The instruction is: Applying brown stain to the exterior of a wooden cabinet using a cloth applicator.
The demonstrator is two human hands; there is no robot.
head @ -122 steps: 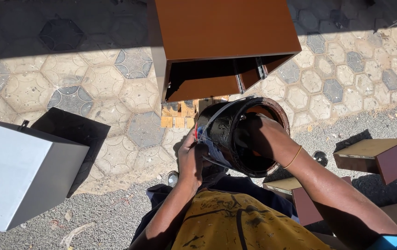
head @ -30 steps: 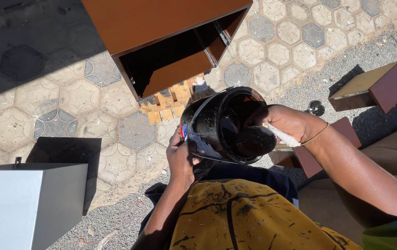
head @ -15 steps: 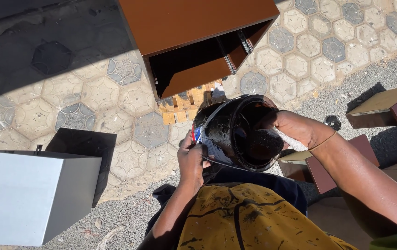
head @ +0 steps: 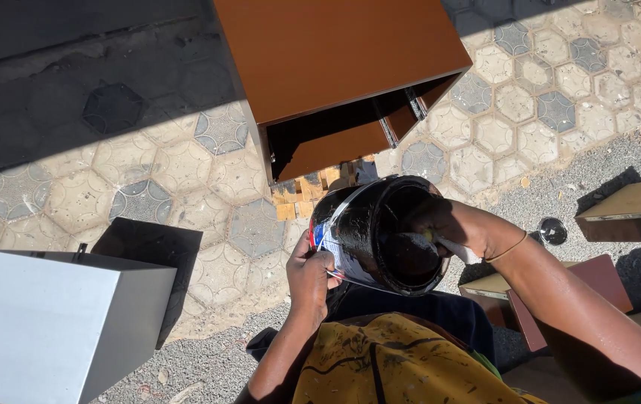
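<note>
- At the near left stands a grey metal box (head: 51,329), sunlit on top, casting a dark shadow on the hexagon paving (head: 171,168) beside it.
- The paving runs across the far ground; a gravel strip (head: 208,359) borders it nearer the person.
- The left hand (head: 311,271) grips the near-left side of a black paint can (head: 380,236), fingers curled closed around its wall and the thumb pressed on the printed label.
- The paint can sits at the centre of the scene, held up over the person's lap and tipped so its open mouth faces the camera; its inside is coated with dark paint, and a thin wire handle loops around the body.
- Beyond the can, at the far centre, a brown cabinet (head: 343,60) stands with its open side turned toward the person; small wooden blocks (head: 309,191) lie under its near edge.
- The right hand (head: 451,224) reaches into the can's mouth from the right, fingers closed around a pale handle (head: 455,251) whose tip is down in the dark interior; what kind of tool it is cannot be told.
- A thin band circles the right wrist.
- A yellow paint-stained apron (head: 395,366) covers the person's front, near the bottom edge.
- On the gravel to the right lies a small round metal lid (head: 552,230).
- At the far right rest brown drawer boxes (head: 627,209), one behind another.
</note>
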